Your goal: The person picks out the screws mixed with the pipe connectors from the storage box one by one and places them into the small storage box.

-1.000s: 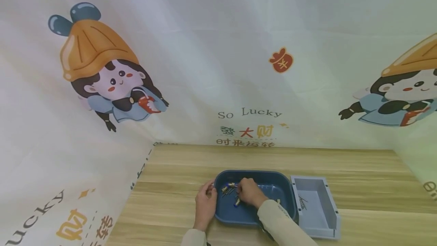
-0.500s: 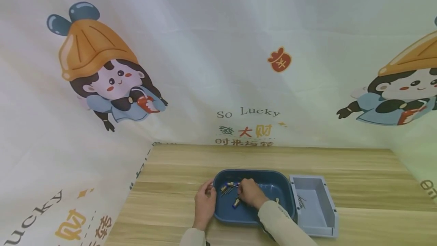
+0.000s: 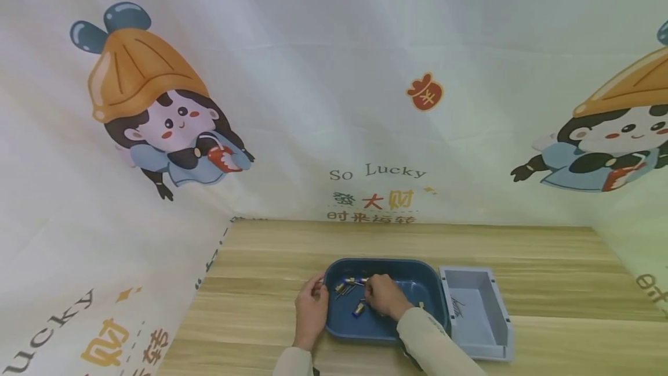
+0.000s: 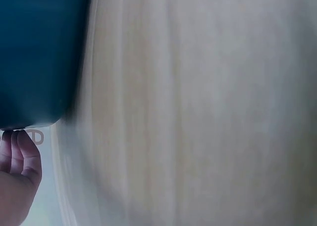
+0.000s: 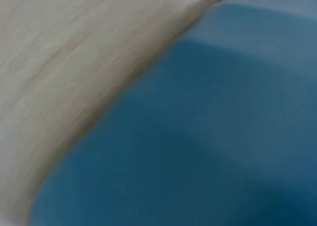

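Observation:
A dark blue tray point(image 3: 355, 332) stands on the wooden table, holding several small brass pieces with blue parts, such as the brass piece point(image 3: 358, 308) near its middle, and several thin metal pins point(image 3: 344, 290). My left hand point(image 3: 311, 309) grips the tray's left side, fingertips against its wall; the left wrist view shows the bent fingers point(image 4: 30, 156) at that wall. Inside the tray, my right hand point(image 3: 386, 296) reaches down with curled fingers among the pieces. Its fingertips are hidden, and I cannot tell what they hold. The right wrist view shows only blurred tray wall point(image 5: 173, 137) and table.
A grey open-fronted bin point(image 3: 477, 341) stands against the tray's right side, with a few thin dark pieces point(image 3: 456, 307) in it. A printed cloth point(image 3: 282, 103) hangs behind the table point(image 3: 250, 289) and at its sides.
The view has shifted slightly, moving the scene a little left. The brass piece near the tray's middle has turned slightly beside my right hand. Both hands keep nearly the same places.

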Motion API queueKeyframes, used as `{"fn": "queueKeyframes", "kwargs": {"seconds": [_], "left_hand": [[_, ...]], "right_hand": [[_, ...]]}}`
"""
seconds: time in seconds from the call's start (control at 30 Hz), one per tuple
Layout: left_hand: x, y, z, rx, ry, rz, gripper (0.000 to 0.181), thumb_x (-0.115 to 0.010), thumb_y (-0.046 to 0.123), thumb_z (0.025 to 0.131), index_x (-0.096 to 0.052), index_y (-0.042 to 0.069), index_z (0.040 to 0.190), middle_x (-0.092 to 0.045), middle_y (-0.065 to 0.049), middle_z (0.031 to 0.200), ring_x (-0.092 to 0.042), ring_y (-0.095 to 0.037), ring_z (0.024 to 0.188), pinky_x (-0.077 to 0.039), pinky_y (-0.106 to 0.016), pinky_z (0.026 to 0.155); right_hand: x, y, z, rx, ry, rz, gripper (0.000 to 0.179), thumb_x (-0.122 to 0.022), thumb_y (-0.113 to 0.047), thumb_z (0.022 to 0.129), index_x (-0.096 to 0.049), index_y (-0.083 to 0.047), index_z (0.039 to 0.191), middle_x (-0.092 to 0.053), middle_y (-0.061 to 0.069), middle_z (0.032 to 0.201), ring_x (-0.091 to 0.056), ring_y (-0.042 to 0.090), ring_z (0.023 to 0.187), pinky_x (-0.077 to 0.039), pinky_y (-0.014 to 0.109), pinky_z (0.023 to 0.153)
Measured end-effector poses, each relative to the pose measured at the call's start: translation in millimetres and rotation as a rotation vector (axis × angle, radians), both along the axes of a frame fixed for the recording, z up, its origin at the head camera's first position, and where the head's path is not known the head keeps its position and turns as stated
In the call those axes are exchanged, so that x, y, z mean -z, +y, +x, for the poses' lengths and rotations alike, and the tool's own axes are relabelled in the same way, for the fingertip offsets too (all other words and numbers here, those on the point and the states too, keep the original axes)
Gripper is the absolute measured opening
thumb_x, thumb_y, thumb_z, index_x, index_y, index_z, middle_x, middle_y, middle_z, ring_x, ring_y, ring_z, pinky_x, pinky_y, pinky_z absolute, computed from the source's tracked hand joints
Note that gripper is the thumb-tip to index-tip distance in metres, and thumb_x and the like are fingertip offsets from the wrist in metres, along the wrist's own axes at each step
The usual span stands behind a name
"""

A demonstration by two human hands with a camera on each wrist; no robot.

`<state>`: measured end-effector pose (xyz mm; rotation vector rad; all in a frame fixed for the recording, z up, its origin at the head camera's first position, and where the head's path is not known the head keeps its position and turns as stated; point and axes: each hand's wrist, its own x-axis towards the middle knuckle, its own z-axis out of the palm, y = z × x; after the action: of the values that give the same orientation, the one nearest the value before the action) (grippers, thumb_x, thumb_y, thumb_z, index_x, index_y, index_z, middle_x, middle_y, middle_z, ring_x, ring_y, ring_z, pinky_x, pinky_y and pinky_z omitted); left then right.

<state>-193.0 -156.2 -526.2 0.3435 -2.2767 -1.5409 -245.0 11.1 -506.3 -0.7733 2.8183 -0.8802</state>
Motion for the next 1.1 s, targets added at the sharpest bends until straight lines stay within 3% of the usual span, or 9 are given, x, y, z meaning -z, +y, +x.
{"fn": "queueKeyframes", "kwargs": {"seconds": [0.3,0.6,1.1], "left_hand": [[-0.5,-1.5,-0.9,-0.003,-0.003,0.014,0.029,-0.053,0.003,0.083,-0.060,0.005,0.111,-0.060,-0.009,0.092,-0.054,-0.015,0.081,-0.045,-0.024,0.070],[1.4,-1.1,-2.1,-0.025,0.019,0.004,0.027,-0.054,0.002,0.082,-0.061,0.005,0.108,-0.061,-0.009,0.090,-0.055,-0.015,0.080,-0.045,-0.024,0.069],[-0.1,1.6,-1.8,-0.018,-0.007,0.006,0.028,-0.053,0.003,0.084,-0.060,0.003,0.110,-0.060,-0.009,0.092,-0.054,-0.014,0.082,-0.046,-0.024,0.071]], "right_hand": [[0.0,10,-5.9,-0.003,0.061,-0.066,0.014,-0.060,0.000,0.070,-0.058,-0.009,0.059,-0.053,-0.004,0.056,-0.044,0.006,0.050,-0.039,0.021,0.049],[-8.6,16,-6.5,0.027,0.000,-0.099,0.008,-0.059,-0.001,0.071,-0.060,-0.007,0.067,-0.056,-0.002,0.061,-0.047,0.007,0.054,-0.041,0.021,0.050],[-15.8,31,-0.3,0.022,0.058,-0.145,0.008,-0.058,-0.001,0.073,-0.058,-0.007,0.067,-0.053,-0.003,0.059,-0.045,0.007,0.053,-0.039,0.021,0.048]]}}
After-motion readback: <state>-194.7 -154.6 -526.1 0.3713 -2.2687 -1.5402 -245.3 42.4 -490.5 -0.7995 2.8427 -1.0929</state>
